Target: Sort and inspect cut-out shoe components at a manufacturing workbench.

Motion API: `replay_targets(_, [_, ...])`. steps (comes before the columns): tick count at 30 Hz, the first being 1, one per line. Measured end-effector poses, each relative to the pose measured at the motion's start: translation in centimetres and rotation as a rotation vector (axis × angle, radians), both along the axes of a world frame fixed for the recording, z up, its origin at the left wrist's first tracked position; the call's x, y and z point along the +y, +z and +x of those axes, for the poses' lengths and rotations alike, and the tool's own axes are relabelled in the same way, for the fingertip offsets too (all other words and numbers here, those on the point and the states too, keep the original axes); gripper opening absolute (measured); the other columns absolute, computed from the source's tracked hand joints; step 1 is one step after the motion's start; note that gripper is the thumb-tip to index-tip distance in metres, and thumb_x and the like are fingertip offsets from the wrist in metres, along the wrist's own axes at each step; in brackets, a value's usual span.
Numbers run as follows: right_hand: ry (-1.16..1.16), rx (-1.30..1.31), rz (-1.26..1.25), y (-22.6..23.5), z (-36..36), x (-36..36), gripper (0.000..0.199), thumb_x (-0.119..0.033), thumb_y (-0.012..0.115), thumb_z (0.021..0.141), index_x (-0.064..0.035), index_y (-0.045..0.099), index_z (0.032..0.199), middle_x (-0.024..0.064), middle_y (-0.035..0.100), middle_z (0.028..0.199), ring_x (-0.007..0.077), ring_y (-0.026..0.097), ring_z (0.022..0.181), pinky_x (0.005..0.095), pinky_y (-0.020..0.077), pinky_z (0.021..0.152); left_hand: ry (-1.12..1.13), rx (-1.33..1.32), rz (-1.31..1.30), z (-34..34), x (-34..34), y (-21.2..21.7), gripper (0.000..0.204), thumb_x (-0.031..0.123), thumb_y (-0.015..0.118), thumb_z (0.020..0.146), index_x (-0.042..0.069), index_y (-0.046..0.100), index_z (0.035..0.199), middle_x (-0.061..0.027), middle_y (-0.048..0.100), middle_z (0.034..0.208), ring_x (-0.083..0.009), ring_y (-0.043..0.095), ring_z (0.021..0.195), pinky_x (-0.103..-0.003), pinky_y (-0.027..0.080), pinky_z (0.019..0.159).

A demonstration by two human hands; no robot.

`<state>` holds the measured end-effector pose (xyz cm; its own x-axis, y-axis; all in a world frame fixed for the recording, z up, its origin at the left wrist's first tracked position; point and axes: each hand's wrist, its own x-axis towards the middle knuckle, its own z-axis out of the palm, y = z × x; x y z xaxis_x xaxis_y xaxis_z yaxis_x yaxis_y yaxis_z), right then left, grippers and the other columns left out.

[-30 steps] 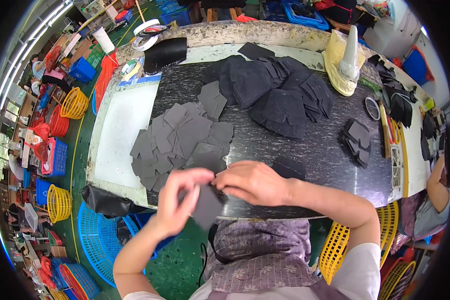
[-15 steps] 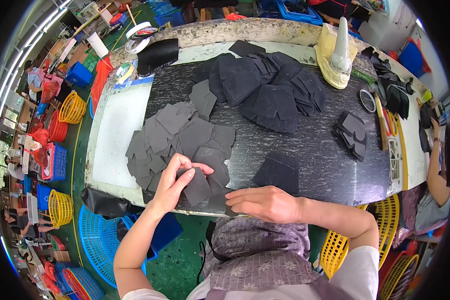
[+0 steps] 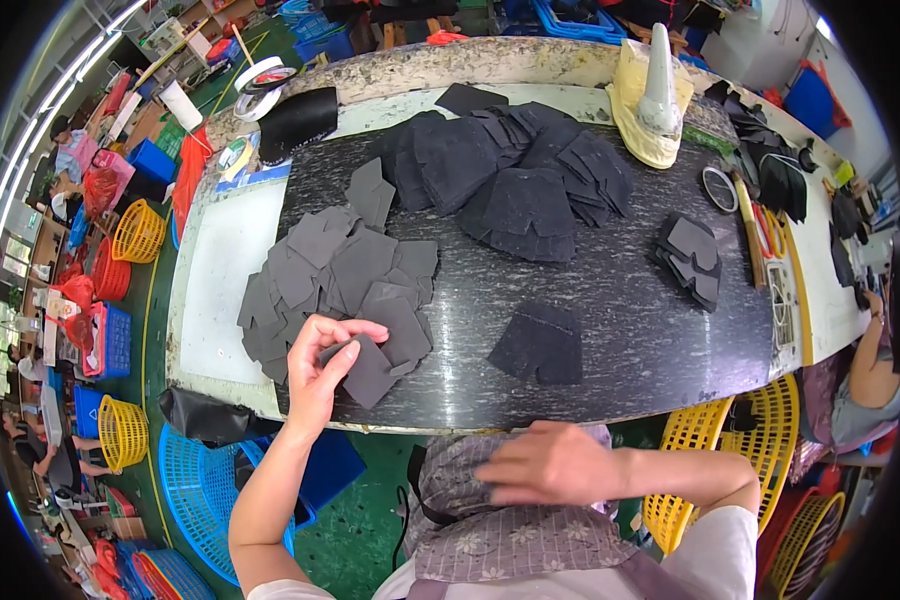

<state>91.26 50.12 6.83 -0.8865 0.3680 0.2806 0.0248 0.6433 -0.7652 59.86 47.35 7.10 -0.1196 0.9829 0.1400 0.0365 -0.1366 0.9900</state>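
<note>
My left hand (image 3: pixel 315 370) pinches a flat dark grey sheet piece (image 3: pixel 371 376) between thumb and fingers, just above the near edge of the worktable. Behind it spreads a loose heap of similar grey pieces (image 3: pixel 315 245). My right hand (image 3: pixel 550 464) is off the table edge, over my lap, and smeared by motion; whether it holds anything does not show. On the board in front of it lies a single black piece (image 3: pixel 538 345) with a notch in its near edge. Farther back, black notched pieces (image 3: pixel 457 165) overlap in fanned stacks.
A small stack of cut pieces (image 3: pixel 692 255) lies at the right, near a metal ring (image 3: pixel 720 189) and scissors (image 3: pixel 770 232). A grey horn-shaped form (image 3: pixel 659 95) stands at the back. Tape rolls (image 3: pixel 258 88) sit back left. Yellow baskets (image 3: pixel 690 440) and a blue basket (image 3: pixel 185 475) flank me.
My right hand has left the grey piece at the table edge and moved down toward my lap; that piece no longer shows there. My left hand still holds its grey piece, slightly farther left in view.
</note>
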Motion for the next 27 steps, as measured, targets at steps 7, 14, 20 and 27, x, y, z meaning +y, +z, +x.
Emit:
replay_targets(7, [-0.178, 0.116, 0.393, 0.9, -10.0, 7.9, 0.036, -0.016, 0.071, 0.082, -0.0036, 0.061, 0.114, 0.0118, 0.057, 0.115, 0.0288, 0.058, 0.099, 0.0393, 0.0502, 0.084, -0.006, 0.235, 0.012, 0.6, -3.5, -0.8, 0.015, -0.003, 0.063, 0.090, 0.003, 0.051, 0.095, -0.0170, 0.067, 0.103, -0.0211, 0.066, 0.095, -0.033, 0.052, 0.085])
replay_targets(14, [-0.148, -0.105, 0.403, -0.3, -12.6, 11.2, 0.042, -0.026, 0.074, 0.079, -0.0064, 0.060, 0.113, 0.0038, 0.056, 0.093, 0.0239, 0.057, 0.089, 0.0365, 0.0449, 0.081, -0.094, 0.092, -0.057, -0.3, -3.0, 3.7, 0.022, -0.016, 0.047, 0.081, 0.002, 0.052, 0.093, -0.0116, 0.063, 0.085, -0.0187, 0.064, 0.078, -0.032, 0.052, 0.071])
replay_targets(20, [-0.240, -0.019, 0.864, -0.5, -12.4, 9.6, 0.036, -0.020, 0.066, 0.076, -0.0087, 0.065, 0.110, 0.0006, 0.054, 0.089, 0.0161, 0.054, 0.084, 0.0323, 0.0435, 0.077, -0.036, 0.813, 0.024, -1.4, 3.0, 2.4, 0.032, -0.004, 0.051, 0.085, 0.007, 0.065, 0.111, -0.0066, 0.059, 0.091, -0.0188, 0.061, 0.074, -0.032, 0.050, 0.067])
replay_targets(27, [-0.079, 0.299, 0.751, 1.1, -9.5, 7.0, 0.040, -0.015, 0.062, 0.070, -0.0080, 0.067, 0.110, 0.0028, 0.062, 0.107, 0.0161, 0.061, 0.092, 0.0310, 0.0487, 0.081, -0.079, 0.846, 0.103, -1.8, 1.2, 1.7, 0.024, 0.010, 0.056, 0.091, 0.007, 0.068, 0.111, -0.0096, 0.061, 0.100, -0.0264, 0.064, 0.083, -0.038, 0.051, 0.072])
